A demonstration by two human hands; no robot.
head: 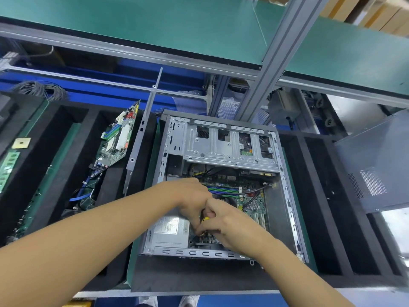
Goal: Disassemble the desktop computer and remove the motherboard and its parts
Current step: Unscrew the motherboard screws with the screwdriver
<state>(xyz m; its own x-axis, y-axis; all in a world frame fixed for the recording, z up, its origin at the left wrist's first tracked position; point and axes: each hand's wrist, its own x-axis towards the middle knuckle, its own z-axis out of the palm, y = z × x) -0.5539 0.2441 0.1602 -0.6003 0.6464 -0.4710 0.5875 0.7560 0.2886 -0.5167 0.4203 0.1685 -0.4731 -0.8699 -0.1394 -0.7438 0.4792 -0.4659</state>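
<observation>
An open desktop case (pixel 287 196) lies on its side in front of me. Its green motherboard (pixel 254 202) is seated inside, below the silver drive cage (pixel 221 145), with the power supply (pixel 168 231) at the lower left. My right hand (pixel 230 227) grips a yellow-handled screwdriver (pixel 207 218) over the board's lower part. My left hand (pixel 192 196) lies against it with curled fingers touching the handle; the tool's tip is hidden.
A removed motherboard (pixel 117 138) leans in a black foam slot at the left beside a grey metal bracket (pixel 141 134). A RAM stick (pixel 6 169) and a CPU (pixel 21 143) lie far left. The case side panel (pixel 376 160) stands at the right. A green shelf (pixel 177 25) overhangs.
</observation>
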